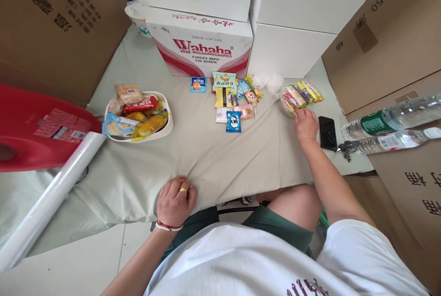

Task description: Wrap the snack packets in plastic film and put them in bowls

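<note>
My left hand (177,200) rests on the near edge of the cloth-covered table (193,153), its fingers curled in and nothing showing in them. At the right, my right hand (306,125) has its fingers closed at the near rim of a round clear bowl (286,106). Wrapped snacks (296,96) fill that bowl. Between the hands, farther back, lies a loose pile of small snack packets, with a blue packet (233,121) at its near side. A white basket (168,126) on the left holds more wrapped snacks, including a red packet (141,103).
A Wahaha water carton (206,48) and white boxes (292,48) stand behind. On the right lie a black phone (328,133), keys (348,148) and two plastic bottles (379,122). A red plastic piece (41,121) and white roll (51,199) occupy the left.
</note>
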The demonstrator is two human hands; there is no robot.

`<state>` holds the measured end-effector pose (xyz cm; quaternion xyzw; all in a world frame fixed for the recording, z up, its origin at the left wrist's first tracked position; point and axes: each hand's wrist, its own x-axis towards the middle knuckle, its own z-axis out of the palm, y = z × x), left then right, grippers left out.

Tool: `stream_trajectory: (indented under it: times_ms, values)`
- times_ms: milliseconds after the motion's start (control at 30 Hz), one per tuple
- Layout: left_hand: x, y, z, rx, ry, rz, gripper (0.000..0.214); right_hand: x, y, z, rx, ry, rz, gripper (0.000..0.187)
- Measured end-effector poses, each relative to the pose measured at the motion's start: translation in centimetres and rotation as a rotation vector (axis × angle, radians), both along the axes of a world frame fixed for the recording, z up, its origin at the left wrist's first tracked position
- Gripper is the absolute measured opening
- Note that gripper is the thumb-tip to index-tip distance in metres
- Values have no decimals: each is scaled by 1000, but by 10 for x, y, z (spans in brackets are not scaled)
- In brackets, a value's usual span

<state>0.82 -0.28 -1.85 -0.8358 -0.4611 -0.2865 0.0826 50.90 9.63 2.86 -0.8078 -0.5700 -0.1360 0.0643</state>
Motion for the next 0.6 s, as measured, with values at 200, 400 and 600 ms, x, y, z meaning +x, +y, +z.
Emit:
stream_trajectory:
  times_ms: [200,400,600]
  values:
    - [-1,2,4,12,33,-12,18,63,18,1,137,26,-182,23]
    - [-7,6,3,8,67,-43,20,133,73,13,66,79,-306,27]
    - [-16,6,-9,-138,-69,49,15,182,143,16,21,24,-230,32]
